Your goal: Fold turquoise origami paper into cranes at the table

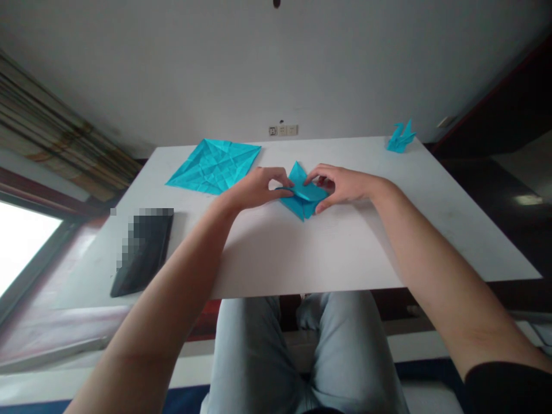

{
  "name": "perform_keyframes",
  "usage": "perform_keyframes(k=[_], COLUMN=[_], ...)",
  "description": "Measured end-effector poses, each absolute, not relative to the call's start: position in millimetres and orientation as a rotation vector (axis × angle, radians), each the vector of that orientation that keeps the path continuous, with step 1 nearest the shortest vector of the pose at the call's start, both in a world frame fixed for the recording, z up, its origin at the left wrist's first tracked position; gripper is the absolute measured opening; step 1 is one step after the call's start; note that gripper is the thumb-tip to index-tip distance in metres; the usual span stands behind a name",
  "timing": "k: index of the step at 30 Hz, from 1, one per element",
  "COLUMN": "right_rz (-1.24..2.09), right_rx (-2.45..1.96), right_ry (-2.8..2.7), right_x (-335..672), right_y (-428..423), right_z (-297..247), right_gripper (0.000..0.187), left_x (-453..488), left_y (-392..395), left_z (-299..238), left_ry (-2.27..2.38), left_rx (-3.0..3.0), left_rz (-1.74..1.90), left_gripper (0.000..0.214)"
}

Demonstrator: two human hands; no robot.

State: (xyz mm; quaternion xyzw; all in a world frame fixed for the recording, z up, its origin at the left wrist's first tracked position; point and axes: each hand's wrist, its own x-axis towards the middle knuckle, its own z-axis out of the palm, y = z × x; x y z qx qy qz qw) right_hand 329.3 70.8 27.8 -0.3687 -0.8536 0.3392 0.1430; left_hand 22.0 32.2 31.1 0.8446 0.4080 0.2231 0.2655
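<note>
A folded piece of blue origami paper (305,192) lies on the white table in front of me, its points facing away and toward me. My left hand (261,187) pinches its left corner between thumb and fingers. On the other side, my right hand (338,185) has its index fingertip on the upper part and its thumb at the lower right edge. A raised flap runs across the middle between both hands. The remaining fingers of the right hand are curled and partly hidden.
A creased blue sheet (215,167) lies flat at the back left of the white table (267,259). At the back right stands a folded blue paper crane (401,138). A dark flat object (149,250), partly pixelated, rests at left. Wall sockets (283,130) sit beyond the far edge.
</note>
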Motion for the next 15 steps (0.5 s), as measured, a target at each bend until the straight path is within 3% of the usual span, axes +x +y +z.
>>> perform_keyframes(k=[3, 9, 15], right_rz=[0.995, 0.888, 0.740], right_rx=[-1.113, -1.124, -1.224], right_ry=[-2.440, -2.389, -2.296], right_x=[329.0, 319.8, 311.4], right_y=[69.4, 67.8, 70.6], right_z=[28.7, 26.7, 17.4], right_gripper=[0.073, 0.040, 0.025], left_x=[20.7, 28.4, 37.2], left_y=[33.3, 36.5, 37.9], left_z=[28.7, 17.3, 6.7], left_ry=[1.175, 1.327, 1.438], left_rx=[2.275, 2.334, 2.312], left_rz=[0.678, 0.790, 0.911], left_gripper=[0.026, 0.023, 0.035])
